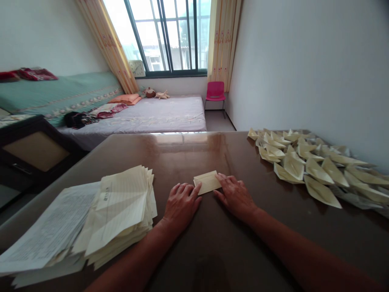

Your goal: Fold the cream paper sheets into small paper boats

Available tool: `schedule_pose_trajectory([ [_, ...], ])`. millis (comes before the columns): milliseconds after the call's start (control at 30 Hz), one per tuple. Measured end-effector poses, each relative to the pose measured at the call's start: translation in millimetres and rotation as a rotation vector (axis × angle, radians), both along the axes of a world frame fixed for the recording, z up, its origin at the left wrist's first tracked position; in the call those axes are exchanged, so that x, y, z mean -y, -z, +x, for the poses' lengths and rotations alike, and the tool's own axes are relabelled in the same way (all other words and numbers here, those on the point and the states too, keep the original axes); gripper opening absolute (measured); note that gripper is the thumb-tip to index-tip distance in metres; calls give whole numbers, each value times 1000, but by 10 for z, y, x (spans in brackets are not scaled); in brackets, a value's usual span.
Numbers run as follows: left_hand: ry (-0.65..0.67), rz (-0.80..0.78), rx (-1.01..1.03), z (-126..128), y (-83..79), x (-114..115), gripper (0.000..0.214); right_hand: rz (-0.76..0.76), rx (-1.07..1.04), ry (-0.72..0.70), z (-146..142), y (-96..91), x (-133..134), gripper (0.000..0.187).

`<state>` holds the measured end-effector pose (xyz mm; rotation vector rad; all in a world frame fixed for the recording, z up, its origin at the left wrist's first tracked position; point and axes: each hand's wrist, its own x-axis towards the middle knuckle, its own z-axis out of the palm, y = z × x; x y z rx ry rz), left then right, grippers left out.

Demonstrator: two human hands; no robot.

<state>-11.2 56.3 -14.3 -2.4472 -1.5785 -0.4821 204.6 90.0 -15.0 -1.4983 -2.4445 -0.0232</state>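
Note:
A small cream sheet of folded paper (208, 182) lies flat on the brown table, its long side slightly tilted. My left hand (182, 201) holds its left end, with the index fingertip on the edge and the other fingers curled beside it. At the opposite end, my right hand (236, 195) grips the upper right corner with its fingertips, while the thumb rests by the lower edge. To the left sits a thick stack of lined cream paper (121, 207), partly over printed white sheets (57, 223). Several folded paper boats (319, 170) crowd the table's right side.
The glossy brown table (188, 156) reaches to the bed (170, 113) behind it. A pink chair (215, 92) stands by the right wall, near the window. At the left is a dark wooden cabinet (39, 150). Plastic sheeting (355, 198) shows under the boats.

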Motion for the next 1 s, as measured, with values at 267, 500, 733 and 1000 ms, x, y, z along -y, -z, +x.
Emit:
schedule_pose_trajectory([
  [267, 47, -60, 123, -38, 81, -66, 49, -136, -405, 0, 48, 166, -166, 65],
  [500, 222, -71, 466, -40, 55, -55, 39, -164, -752, -90, 32, 140, -175, 80],
  [733, 154, -176, 1015, 60, -10, 0, 32, -356, -910, -203, 57, 28, -157, 48],
  [1000, 96, -202, 946, 2, 55, -101, 36, -459, -993, -49, 64, 91, -195, 32],
])
